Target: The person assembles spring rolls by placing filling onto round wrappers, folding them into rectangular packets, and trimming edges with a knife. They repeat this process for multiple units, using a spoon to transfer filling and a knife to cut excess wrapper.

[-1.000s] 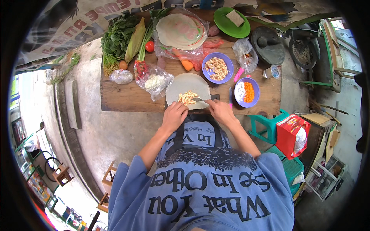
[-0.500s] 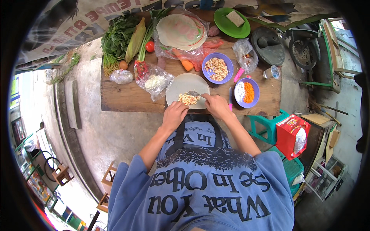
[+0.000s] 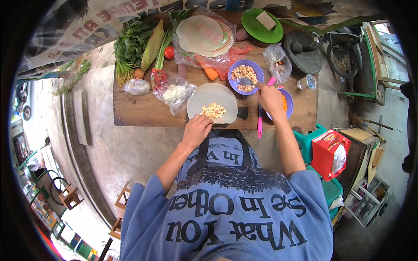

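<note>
On the wooden table's near side lies a thin round pale wrapper sheet (image 3: pixel 204 95), with a heap of chopped filling (image 3: pixel 214 110) near its front edge. A dark board handle (image 3: pixel 242 113) sticks out from under it on the right. My left hand (image 3: pixel 197 129) is closed at the sheet's near edge, fingertips beside the heap. My right hand (image 3: pixel 270 99) grips a metal spoon (image 3: pixel 246 81), whose bowl rests in the filling inside a purple bowl (image 3: pixel 233 87). Beneath my right hand is a second purple bowl (image 3: pixel 290 102) with orange bits, partly hidden. A pink-handled knife (image 3: pixel 260 126) lies beside it.
Farther back are a plastic bag with more round sheets (image 3: pixel 204 35), leafy greens (image 3: pixel 133 41), corn (image 3: pixel 154 43), a tomato (image 3: pixel 169 52), a green plate (image 3: pixel 250 21) and a stone mortar (image 3: pixel 302 61). A clear cup (image 3: pixel 307 81) stands right.
My right hand has moved right and away from the sheet, carrying the spoon into the purple bowl of filling. The board's handle has come into view. My left hand has stayed put.
</note>
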Demonstrator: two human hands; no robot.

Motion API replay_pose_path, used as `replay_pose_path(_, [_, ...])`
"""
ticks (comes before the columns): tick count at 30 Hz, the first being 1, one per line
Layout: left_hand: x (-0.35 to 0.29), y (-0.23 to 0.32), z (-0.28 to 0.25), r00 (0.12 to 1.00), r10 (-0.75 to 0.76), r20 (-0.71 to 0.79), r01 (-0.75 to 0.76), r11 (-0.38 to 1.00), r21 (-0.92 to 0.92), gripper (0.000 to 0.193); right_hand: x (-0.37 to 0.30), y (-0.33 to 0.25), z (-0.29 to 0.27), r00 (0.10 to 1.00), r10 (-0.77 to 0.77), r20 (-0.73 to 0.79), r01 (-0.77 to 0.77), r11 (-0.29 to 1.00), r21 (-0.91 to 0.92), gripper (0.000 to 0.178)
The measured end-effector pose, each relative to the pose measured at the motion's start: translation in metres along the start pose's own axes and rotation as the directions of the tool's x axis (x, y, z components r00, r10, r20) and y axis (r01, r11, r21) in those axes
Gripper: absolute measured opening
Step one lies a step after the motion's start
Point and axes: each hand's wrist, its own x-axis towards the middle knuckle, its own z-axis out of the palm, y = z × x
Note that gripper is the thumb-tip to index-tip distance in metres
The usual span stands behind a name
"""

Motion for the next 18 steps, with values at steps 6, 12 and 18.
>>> replay_pose_path(6, [-0.001,0.000,0.000,1.000,0.009,0.000,-0.009,1.000,0.006,0.011,0.012,-0.005,0.019,0.990,0.006,0.143,0.022,0.981,-0.195,0.023])
replay_pose_path(12, [-0.003,0.001,0.001,1.000,-0.016,-0.003,0.016,1.000,0.003,0.010,0.021,0.012,0.024,0.984,-0.028,0.178,0.024,0.999,0.026,0.028])
replay_pose_path(18, [-0.004,0.000,0.002,0.999,0.007,-0.045,-0.007,1.000,-0.002,0.010,0.032,0.047,0.031,0.939,-0.029,0.341,-0.160,0.844,0.512,0.033])
